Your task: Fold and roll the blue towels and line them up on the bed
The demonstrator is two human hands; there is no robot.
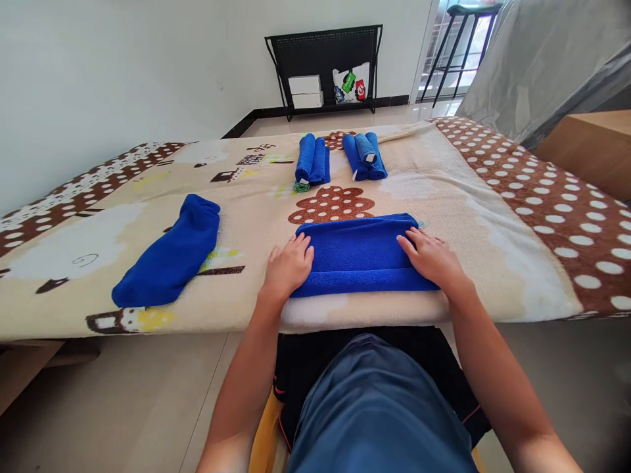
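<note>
In front of me a blue towel (362, 253) lies folded into a long strip near the bed's front edge. My left hand (288, 263) rests flat on its left end, fingers stretched out. On the right end lies my right hand (434, 257), its fingers spread and touching the cloth. To the left, a second blue towel (167, 256) lies loosely bunched. Farther back are two groups of rolled towels: blue rolls (312, 159) with a green-ended one among them, and more blue rolls (365, 156) with one stacked on top.
A cream blanket (256, 236) with sheep prints and a brown dotted border covers the bed. Beyond it, a black rack (325, 56) holds white boxes (305, 92) and a printed bag (351, 83). A cardboard box (589, 151) stands at the right, and a stool (463, 46) behind.
</note>
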